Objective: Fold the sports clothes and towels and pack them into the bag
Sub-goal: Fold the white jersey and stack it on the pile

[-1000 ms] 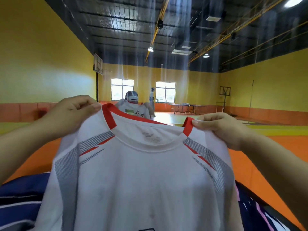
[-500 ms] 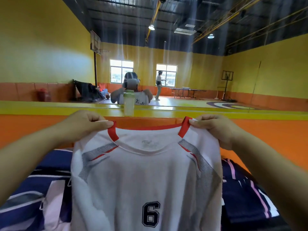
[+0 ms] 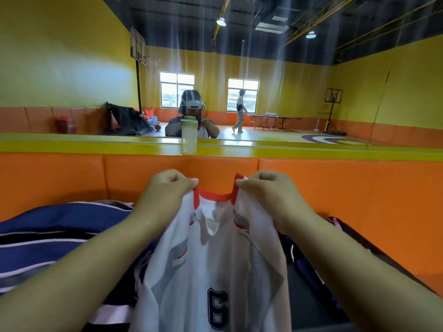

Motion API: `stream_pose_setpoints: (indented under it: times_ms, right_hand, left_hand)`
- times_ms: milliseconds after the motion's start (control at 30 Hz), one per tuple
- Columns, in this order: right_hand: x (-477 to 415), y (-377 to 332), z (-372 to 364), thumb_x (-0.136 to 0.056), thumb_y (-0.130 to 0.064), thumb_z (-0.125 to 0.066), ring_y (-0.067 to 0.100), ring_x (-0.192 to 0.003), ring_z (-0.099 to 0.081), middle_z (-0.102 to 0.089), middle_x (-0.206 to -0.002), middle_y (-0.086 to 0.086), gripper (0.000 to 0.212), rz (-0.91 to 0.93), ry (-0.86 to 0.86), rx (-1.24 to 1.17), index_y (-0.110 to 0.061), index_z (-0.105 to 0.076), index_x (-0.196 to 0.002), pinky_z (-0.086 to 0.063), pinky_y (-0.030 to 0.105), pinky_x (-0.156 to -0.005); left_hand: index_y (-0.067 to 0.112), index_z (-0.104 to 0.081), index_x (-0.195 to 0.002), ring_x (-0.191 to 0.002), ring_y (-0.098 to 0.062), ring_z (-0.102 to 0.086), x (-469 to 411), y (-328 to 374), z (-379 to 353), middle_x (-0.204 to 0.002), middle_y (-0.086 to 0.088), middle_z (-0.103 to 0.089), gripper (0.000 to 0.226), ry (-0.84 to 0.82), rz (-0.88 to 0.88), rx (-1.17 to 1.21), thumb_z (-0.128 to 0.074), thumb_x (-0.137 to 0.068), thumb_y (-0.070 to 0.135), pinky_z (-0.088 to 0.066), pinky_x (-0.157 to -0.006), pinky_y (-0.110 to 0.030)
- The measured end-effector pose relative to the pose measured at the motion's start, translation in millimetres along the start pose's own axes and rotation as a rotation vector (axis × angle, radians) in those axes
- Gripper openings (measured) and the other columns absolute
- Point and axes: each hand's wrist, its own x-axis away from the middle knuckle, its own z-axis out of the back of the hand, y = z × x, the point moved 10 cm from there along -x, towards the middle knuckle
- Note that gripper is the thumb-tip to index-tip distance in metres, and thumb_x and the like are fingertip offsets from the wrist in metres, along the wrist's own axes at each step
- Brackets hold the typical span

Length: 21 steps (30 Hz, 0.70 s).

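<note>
A white sports jersey [image 3: 213,267] with a red collar, grey shoulder stripes and a dark number 6 hangs in front of me. My left hand [image 3: 165,192] pinches its left shoulder beside the collar, and my right hand [image 3: 266,195] pinches the right shoulder. The two hands are close together, so the jersey droops in loose folds between them. Under it lies a navy cloth with white stripes [image 3: 48,238], and a dark navy fabric with pink lines [image 3: 311,257] lies to the right. I cannot pick out a bag.
An orange padded wall [image 3: 347,192] with a yellow ledge [image 3: 96,146] stands right behind the clothes. A pale green bottle [image 3: 189,136] stands on the ledge. Above the ledge a mirror reflects a sports hall, a person walking and a table.
The jersey has come down from face height. My hands have moved closer together, so the stretched shirt now sags between them. The view has tilted down.
</note>
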Motion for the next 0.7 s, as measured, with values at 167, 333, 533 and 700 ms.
stream_pose_setpoints:
  times_ms: [167, 333, 533, 700]
  right_hand:
    - [13, 2, -29, -0.082, -0.02, -0.073, 0.016, -0.057, -0.048, -0.056, -0.063, 0.011, 0.024, 0.019, -0.082, 0.036, -0.002, -0.063, -0.07, -0.037, 0.024, -0.054]
    - [22, 10, -40, -0.086, -0.024, -0.069, 0.021, -0.063, -0.051, -0.062, -0.073, 0.02, 0.032, 0.016, -0.151, 0.037, 0.007, -0.066, -0.082, -0.038, 0.031, -0.06]
    - [27, 7, -41, -0.09, -0.02, -0.065, 0.023, -0.064, -0.057, -0.069, -0.081, 0.027, 0.023, 0.035, -0.189, 0.019, 0.0, -0.073, -0.084, -0.045, 0.031, -0.06]
    - [27, 12, -40, -0.088, -0.022, -0.067, 0.021, -0.073, -0.064, -0.072, -0.085, 0.02, 0.018, 0.035, -0.214, 0.031, -0.006, -0.076, -0.087, -0.05, 0.034, -0.071]
  left_hand:
    - [0.01, -0.053, -0.065, -0.057, -0.013, -0.039, 13, -2, -26, -0.062, -0.001, -0.045, 0.03, -0.03, -0.017, 0.074, -0.064, -0.088, 0.026, -0.032, -0.058, -0.028]
    - [-0.006, -0.058, -0.076, -0.05, -0.013, -0.042, 20, -6, -31, -0.056, -0.002, -0.049, 0.033, -0.057, 0.007, 0.172, -0.062, -0.09, 0.024, -0.034, -0.053, -0.027]
    - [-0.001, -0.061, -0.078, -0.05, -0.023, -0.052, 27, -13, -35, -0.057, -0.011, -0.056, 0.027, -0.113, 0.081, 0.282, -0.058, -0.092, 0.023, -0.043, -0.046, -0.027]
    - [0.0, -0.069, -0.088, -0.071, -0.029, -0.07, 36, -9, -48, -0.081, -0.021, -0.072, 0.026, -0.314, 0.135, 0.333, -0.051, -0.096, 0.016, -0.058, -0.058, -0.031]
